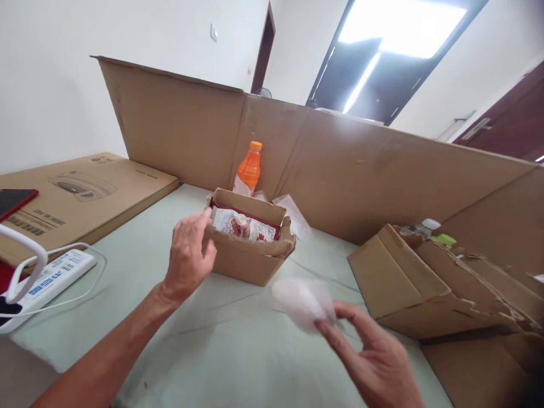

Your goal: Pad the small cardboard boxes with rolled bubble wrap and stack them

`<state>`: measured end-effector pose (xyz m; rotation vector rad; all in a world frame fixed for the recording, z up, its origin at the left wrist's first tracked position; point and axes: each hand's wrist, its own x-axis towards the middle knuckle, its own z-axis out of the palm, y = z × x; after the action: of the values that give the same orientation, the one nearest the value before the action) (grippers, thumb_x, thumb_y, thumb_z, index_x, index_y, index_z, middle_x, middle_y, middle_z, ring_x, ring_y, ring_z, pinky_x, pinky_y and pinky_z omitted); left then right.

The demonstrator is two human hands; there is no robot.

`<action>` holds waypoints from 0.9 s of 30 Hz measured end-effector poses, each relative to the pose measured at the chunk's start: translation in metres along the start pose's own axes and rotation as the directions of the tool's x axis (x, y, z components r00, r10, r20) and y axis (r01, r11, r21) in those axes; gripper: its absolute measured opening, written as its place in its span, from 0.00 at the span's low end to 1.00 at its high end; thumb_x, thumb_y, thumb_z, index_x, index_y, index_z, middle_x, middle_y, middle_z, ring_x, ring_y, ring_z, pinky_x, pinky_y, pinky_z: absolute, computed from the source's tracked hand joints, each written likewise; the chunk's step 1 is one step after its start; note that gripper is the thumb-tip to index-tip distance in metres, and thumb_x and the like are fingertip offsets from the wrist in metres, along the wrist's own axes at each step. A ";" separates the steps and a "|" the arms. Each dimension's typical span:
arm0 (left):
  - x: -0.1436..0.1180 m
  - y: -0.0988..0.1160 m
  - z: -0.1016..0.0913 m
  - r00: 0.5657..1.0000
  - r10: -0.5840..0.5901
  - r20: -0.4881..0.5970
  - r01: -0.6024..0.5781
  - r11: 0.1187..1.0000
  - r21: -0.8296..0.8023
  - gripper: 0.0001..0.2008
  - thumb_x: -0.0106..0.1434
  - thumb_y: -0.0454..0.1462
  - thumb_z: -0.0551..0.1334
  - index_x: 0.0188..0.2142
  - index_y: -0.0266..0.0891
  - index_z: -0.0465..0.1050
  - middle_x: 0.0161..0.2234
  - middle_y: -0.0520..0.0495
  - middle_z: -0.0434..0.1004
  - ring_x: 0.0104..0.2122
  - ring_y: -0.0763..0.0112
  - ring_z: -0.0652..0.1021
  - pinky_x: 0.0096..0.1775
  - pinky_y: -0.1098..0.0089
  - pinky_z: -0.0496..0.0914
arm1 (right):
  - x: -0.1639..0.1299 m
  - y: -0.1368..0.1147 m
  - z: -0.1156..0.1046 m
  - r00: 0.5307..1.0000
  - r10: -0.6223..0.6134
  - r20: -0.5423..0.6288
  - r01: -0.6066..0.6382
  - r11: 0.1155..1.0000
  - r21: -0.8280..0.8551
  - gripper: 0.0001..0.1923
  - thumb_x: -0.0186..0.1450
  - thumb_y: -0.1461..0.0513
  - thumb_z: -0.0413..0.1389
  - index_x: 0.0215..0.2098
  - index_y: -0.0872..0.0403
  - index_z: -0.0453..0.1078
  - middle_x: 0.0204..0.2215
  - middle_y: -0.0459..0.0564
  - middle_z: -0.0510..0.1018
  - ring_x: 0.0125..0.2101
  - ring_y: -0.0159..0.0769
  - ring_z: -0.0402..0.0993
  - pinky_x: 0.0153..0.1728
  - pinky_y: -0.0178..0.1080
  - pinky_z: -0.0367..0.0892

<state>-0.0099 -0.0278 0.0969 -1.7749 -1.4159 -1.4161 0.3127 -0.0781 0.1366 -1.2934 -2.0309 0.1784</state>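
Observation:
A small open cardboard box (pixel 242 262) stands on the table, holding a white packet with a red-brown print (pixel 244 225). Beside its left end is my left hand (pixel 189 249), thumb apart from the curved fingers and nothing visible in the grasp. Whether the fingertips touch the box edge I cannot tell. Between thumb and fingers, my right hand (pixel 368 351) pinches a crumpled piece of white translucent plastic wrap (pixel 301 303). The wrap is smeared by motion and hangs over the table, in front and to the right of the box.
An orange bottle (pixel 249 170) and a translucent sheet (pixel 293 215) are behind the box. Cardboard panels (pixel 178 119) wall the back. Larger cardboard boxes (pixel 399 277) stand right. At left lie a flat carton (pixel 97 192), a phone (pixel 15 199) and a power strip (pixel 55 283) with cables.

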 end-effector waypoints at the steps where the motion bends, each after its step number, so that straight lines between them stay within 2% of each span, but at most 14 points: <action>1: -0.005 -0.003 0.003 1.000 0.018 -0.019 -0.018 1.000 -0.018 0.33 0.61 0.24 0.58 0.66 0.39 0.58 0.43 0.41 0.76 0.49 0.54 0.76 0.54 0.48 0.69 | 0.019 -0.007 -0.005 0.997 -0.037 -0.065 0.036 0.999 -0.022 0.08 0.65 0.53 0.61 0.38 0.47 0.76 0.32 0.44 0.83 0.31 0.37 0.80 0.34 0.34 0.74; 3: -0.020 -0.004 0.006 0.997 0.039 -0.067 -0.044 0.997 -0.070 0.32 0.61 0.23 0.58 0.64 0.40 0.61 0.39 0.45 0.75 0.45 0.57 0.76 0.52 0.50 0.70 | 0.061 -0.019 -0.009 0.978 -0.125 -0.166 0.116 0.991 -0.065 0.06 0.65 0.54 0.60 0.37 0.47 0.75 0.35 0.45 0.82 0.35 0.38 0.80 0.39 0.37 0.73; 5: -0.034 -0.003 0.007 0.995 0.033 -0.095 -0.044 0.992 -0.121 0.33 0.60 0.22 0.58 0.64 0.40 0.61 0.38 0.45 0.75 0.45 0.58 0.75 0.52 0.51 0.70 | 0.105 -0.029 -0.002 0.965 -0.209 -0.158 0.193 0.975 -0.110 0.05 0.65 0.56 0.60 0.35 0.48 0.75 0.37 0.47 0.81 0.39 0.40 0.78 0.43 0.40 0.71; 8: -0.041 -0.004 0.007 0.995 0.021 -0.101 -0.038 0.985 -0.167 0.33 0.60 0.21 0.58 0.64 0.39 0.61 0.38 0.45 0.75 0.44 0.59 0.75 0.52 0.52 0.70 | 0.163 -0.041 0.029 0.975 -0.201 0.095 0.217 0.953 -0.212 0.03 0.64 0.60 0.61 0.33 0.50 0.76 0.35 0.48 0.82 0.37 0.40 0.76 0.41 0.41 0.67; 10: -0.042 -0.006 0.008 0.994 0.030 -0.106 -0.049 0.982 -0.182 0.33 0.60 0.21 0.58 0.65 0.38 0.60 0.39 0.45 0.75 0.45 0.60 0.75 0.53 0.53 0.69 | 0.189 -0.049 0.059 0.929 -0.100 0.357 0.224 0.918 -0.327 0.03 0.63 0.62 0.61 0.34 0.51 0.77 0.34 0.49 0.83 0.36 0.40 0.77 0.38 0.40 0.65; 12: -0.043 -0.009 0.010 0.994 0.026 -0.110 -0.047 0.981 -0.187 0.33 0.61 0.22 0.59 0.65 0.38 0.60 0.42 0.43 0.75 0.47 0.59 0.75 0.54 0.52 0.69 | 0.203 -0.057 0.090 0.822 -0.013 0.569 0.287 0.873 -0.395 0.04 0.63 0.64 0.60 0.34 0.52 0.78 0.34 0.50 0.84 0.36 0.41 0.78 0.36 0.38 0.64; 14: -0.045 -0.011 0.011 0.992 -0.005 -0.125 -0.017 0.984 -0.176 0.35 0.61 0.24 0.61 0.67 0.39 0.58 0.48 0.39 0.74 0.52 0.57 0.74 0.55 0.52 0.69 | 0.208 -0.062 0.117 0.731 0.015 0.682 0.349 0.850 -0.394 0.06 0.62 0.67 0.59 0.31 0.54 0.78 0.34 0.54 0.84 0.36 0.42 0.79 0.34 0.37 0.64; 17: -0.048 -0.013 0.012 0.982 -0.119 -0.150 0.094 0.982 -0.165 0.40 0.61 0.27 0.66 0.69 0.42 0.53 0.57 0.36 0.69 0.58 0.55 0.71 0.56 0.52 0.70 | 0.209 -0.063 0.135 0.685 -0.005 0.728 0.377 0.858 -0.349 0.07 0.60 0.69 0.57 0.29 0.56 0.78 0.33 0.55 0.84 0.35 0.42 0.80 0.34 0.36 0.64; 19: -0.048 -0.015 0.012 0.959 -0.250 -0.130 0.221 0.953 -0.206 0.40 0.62 0.31 0.66 0.70 0.44 0.52 0.60 0.36 0.66 0.59 0.54 0.70 0.58 0.51 0.69 | 0.210 -0.057 0.123 0.665 -0.036 0.746 0.388 0.870 -0.304 0.08 0.61 0.68 0.57 0.32 0.54 0.79 0.34 0.51 0.85 0.36 0.40 0.80 0.36 0.35 0.66; 20: -0.048 -0.016 0.013 0.941 -0.323 -0.104 0.292 0.926 -0.239 0.39 0.63 0.32 0.66 0.69 0.45 0.52 0.60 0.37 0.65 0.59 0.54 0.70 0.58 0.50 0.69 | 0.209 -0.052 0.110 0.687 -0.066 0.724 0.371 0.888 -0.271 0.09 0.62 0.67 0.57 0.35 0.52 0.80 0.36 0.49 0.85 0.38 0.39 0.80 0.37 0.35 0.66; 21: -0.048 -0.018 0.014 0.917 -0.391 -0.072 0.359 0.892 -0.274 0.38 0.64 0.34 0.66 0.69 0.45 0.52 0.61 0.37 0.65 0.59 0.54 0.70 0.58 0.50 0.68 | 0.206 -0.046 0.093 0.747 -0.103 0.657 0.332 0.914 -0.234 0.10 0.63 0.65 0.57 0.38 0.51 0.80 0.39 0.47 0.85 0.39 0.38 0.80 0.38 0.35 0.67; 24: -0.050 -0.026 0.017 0.846 -0.532 0.035 0.506 0.782 -0.364 0.37 0.64 0.37 0.65 0.69 0.45 0.52 0.63 0.36 0.63 0.59 0.55 0.70 0.58 0.51 0.68 | 0.178 -0.017 0.039 0.981 -0.108 0.163 0.125 0.987 -0.099 0.11 0.66 0.57 0.55 0.42 0.49 0.79 0.44 0.47 0.84 0.44 0.41 0.79 0.43 0.39 0.70; 25: -0.052 -0.029 0.019 0.827 -0.557 0.072 0.538 0.748 -0.389 0.36 0.64 0.38 0.65 0.68 0.45 0.53 0.64 0.36 0.62 0.60 0.55 0.70 0.58 0.51 0.68 | 0.162 -0.005 0.026 0.999 -0.050 -0.003 0.050 0.996 -0.071 0.12 0.67 0.54 0.56 0.41 0.49 0.79 0.43 0.48 0.84 0.44 0.42 0.79 0.44 0.41 0.70; 27: -0.055 -0.036 0.023 0.792 -0.590 0.155 0.591 0.680 -0.433 0.35 0.64 0.39 0.65 0.67 0.45 0.55 0.65 0.37 0.61 0.62 0.55 0.68 0.60 0.50 0.66 | 0.126 0.018 0.019 0.987 0.100 -0.129 -0.107 0.993 -0.046 0.14 0.66 0.51 0.56 0.40 0.49 0.79 0.39 0.51 0.84 0.39 0.43 0.79 0.41 0.43 0.71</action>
<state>-0.0290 -0.0191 0.0310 -1.6241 -1.8856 -2.2539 0.2831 0.0409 0.1762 -1.4081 -1.8743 0.0880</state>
